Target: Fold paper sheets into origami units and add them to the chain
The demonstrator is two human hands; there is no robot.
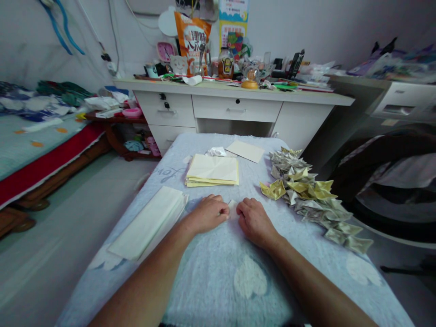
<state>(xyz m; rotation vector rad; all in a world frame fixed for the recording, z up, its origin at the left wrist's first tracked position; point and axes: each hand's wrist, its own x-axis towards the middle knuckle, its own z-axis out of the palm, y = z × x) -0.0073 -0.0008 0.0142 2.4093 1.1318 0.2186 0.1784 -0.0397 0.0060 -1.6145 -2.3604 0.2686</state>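
Head view: on the cloth-covered desk (204, 277), the left hand (213, 212) and right hand (254, 221) pinch a small pale paper (232, 209) from either side. It looks light, thin, easily creased or torn; a gentle hold at its edges should suit.

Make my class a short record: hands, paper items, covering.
Left hand: closed on the left side of a small pale paper
Right hand: closed on its right side
Paper stack: cream and yellow, beyond the hands
Long folded sheets: left of the hands
Folded paper pieces: gold and silver-grey, clustered at right
Cloth: light blue, patterned
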